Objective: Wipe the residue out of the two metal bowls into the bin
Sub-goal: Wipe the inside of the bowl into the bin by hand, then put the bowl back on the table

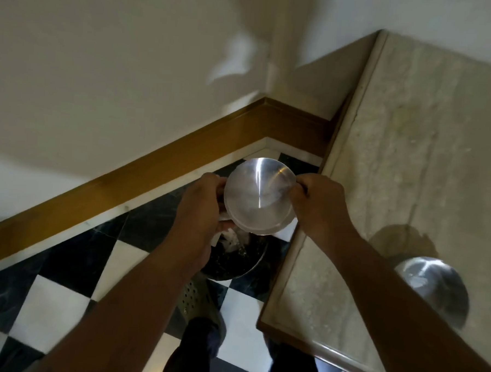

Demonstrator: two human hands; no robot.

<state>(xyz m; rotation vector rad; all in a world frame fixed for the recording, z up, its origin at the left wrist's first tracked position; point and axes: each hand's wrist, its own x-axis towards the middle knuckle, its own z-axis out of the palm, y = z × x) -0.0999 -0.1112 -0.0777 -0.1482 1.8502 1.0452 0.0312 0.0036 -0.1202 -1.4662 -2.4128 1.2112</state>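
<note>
I hold a metal bowl [259, 196] tipped over, its shiny underside facing me, above the dark round bin [234, 266] on the floor. My right hand [320, 206] pinches the bowl's right rim. At the bowl's left rim, my left hand [201, 212] is closed around a crumpled white tissue [224, 232] that shows below the fingers. The inside of the bowl is hidden. A second metal bowl [435, 289] lies upside down on the marble counter [411, 154] at the right, partly behind my right forearm.
The bin has a perforated metal side [193, 297] and stands in a corner on a black-and-white checkered floor [62, 298], close to the counter's edge [295, 245]. A wooden skirting board [154, 167] runs along the white wall. My legs show below.
</note>
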